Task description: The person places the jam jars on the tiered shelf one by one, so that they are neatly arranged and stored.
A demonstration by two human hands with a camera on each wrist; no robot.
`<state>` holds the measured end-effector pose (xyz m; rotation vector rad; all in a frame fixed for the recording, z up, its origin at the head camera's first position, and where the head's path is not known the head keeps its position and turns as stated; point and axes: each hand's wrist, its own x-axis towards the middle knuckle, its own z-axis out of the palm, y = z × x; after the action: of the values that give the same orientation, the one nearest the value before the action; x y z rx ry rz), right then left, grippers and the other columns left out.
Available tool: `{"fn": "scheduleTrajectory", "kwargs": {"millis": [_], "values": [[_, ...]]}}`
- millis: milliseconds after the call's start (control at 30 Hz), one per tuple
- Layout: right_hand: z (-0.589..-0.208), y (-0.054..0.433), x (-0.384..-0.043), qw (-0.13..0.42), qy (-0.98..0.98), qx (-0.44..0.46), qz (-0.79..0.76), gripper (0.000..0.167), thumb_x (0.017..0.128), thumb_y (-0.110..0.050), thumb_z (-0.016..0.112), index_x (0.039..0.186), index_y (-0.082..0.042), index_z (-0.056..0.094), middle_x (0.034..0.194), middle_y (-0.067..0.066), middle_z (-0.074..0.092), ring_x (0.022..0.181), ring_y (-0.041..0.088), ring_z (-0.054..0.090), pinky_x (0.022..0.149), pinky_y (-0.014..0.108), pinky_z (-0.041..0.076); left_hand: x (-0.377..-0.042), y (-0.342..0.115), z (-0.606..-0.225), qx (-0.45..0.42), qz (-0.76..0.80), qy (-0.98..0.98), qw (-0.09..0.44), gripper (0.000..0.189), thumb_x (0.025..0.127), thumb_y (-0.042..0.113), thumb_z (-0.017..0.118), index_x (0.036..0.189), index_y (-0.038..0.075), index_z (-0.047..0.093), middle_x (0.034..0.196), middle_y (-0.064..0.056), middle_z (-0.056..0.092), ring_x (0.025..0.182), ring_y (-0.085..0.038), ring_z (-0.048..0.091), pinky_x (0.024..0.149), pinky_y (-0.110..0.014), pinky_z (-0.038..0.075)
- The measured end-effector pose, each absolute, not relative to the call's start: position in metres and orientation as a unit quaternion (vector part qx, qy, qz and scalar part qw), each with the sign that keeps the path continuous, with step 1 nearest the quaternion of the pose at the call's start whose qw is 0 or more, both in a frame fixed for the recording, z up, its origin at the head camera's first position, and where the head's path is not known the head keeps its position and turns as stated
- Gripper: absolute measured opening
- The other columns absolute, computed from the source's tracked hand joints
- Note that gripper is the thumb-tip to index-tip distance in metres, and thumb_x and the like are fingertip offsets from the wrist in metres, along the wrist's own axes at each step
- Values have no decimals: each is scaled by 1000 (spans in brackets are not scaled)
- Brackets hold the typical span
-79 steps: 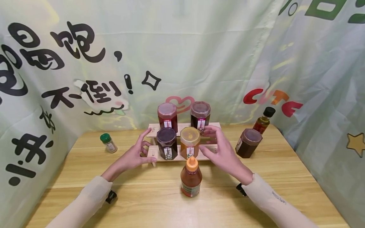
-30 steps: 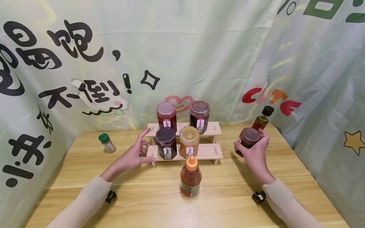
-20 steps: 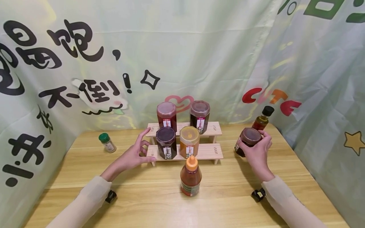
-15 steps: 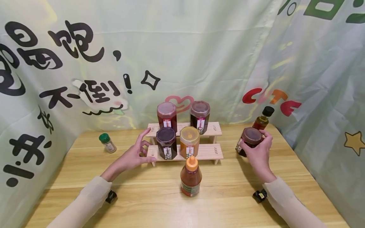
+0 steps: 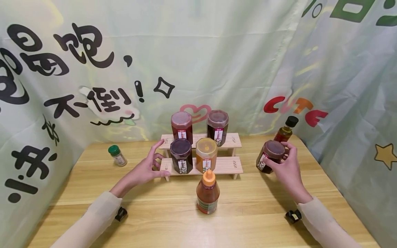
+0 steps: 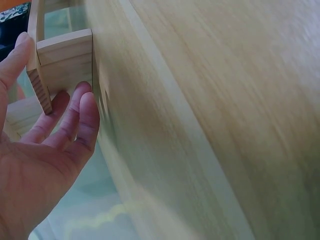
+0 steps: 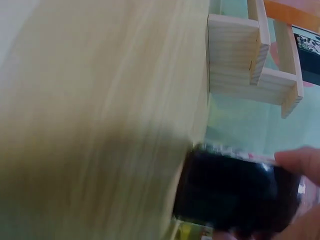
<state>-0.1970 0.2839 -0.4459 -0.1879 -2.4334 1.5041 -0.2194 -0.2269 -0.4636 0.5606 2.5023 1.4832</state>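
My right hand (image 5: 288, 168) grips a dark octagonal jar (image 5: 267, 162) at the table's right side, thumb on the near face and fingers round the far side. Its label faces front-left. In the right wrist view the jar (image 7: 235, 190) is blurred, its base close to the tabletop. My left hand (image 5: 144, 168) holds the left end of a two-step wooden rack (image 5: 229, 165), thumb over the lower board and fingers beyond its edge. On the upper step stand a red jar (image 5: 182, 125) and a dark jar (image 5: 218, 124); the lower bears a purple-black jar (image 5: 181, 153) and a yellow one (image 5: 206, 153).
An orange-capped sauce bottle (image 5: 208, 194) stands before the rack. Behind the held jar is a black-capped oil bottle (image 5: 283, 132). A green-capped shaker (image 5: 118, 156) sits at the left. Printed cloth (image 5: 198, 69) hangs round the wooden table (image 5: 155, 217).
The right hand has moved from the rack's right side to the dark jar on the right and taken hold. The jar has turned, its label now showing. The left hand stays put.
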Motion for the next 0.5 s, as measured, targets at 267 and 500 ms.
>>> {"fn": "scheduleTrajectory", "kwargs": {"millis": [267, 500], "values": [[-440, 289, -187, 112, -855, 1, 507, 95, 91, -7, 90, 161, 2, 26, 143, 27, 47, 120, 24, 56, 85, 8, 50, -220, -227, -462, 191, 497, 842, 87, 124, 92, 16, 92, 175, 41, 3, 133, -23, 62, 92, -32, 64, 70, -40, 59], [-429, 282, -175, 95, -851, 30, 516, 94, 91, -6, 90, 161, 2, 27, 145, 27, 48, 122, 24, 55, 87, 8, 49, -220, -227, -464, 191, 496, 843, 87, 124, 92, 15, 92, 175, 41, 4, 132, -23, 63, 91, -31, 63, 66, -37, 58]]}}
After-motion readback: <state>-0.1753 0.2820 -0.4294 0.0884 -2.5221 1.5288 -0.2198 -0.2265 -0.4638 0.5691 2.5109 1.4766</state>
